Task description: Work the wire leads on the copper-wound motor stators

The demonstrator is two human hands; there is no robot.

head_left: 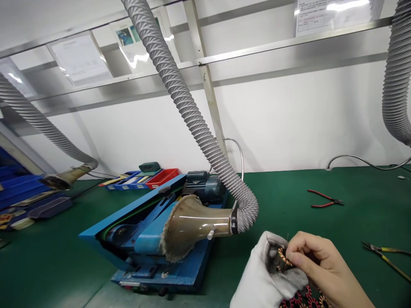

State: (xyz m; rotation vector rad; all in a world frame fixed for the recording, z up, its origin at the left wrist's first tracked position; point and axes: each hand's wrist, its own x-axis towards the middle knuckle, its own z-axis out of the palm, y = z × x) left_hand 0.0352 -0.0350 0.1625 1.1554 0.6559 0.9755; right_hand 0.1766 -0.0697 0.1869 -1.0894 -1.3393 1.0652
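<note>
While the left hand point(268, 271) and right hand point(321, 263) hold a wound ring point(282, 258) short of the tabletop's point(282, 201) far edge, a slack pinch could drop it.

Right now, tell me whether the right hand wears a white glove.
No, the right hand is bare at the wound ring, while the white glove is on the left hand.

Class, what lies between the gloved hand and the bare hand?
A wire-wound ring, between the gloved left hand and bare right hand, in the head view.
</note>
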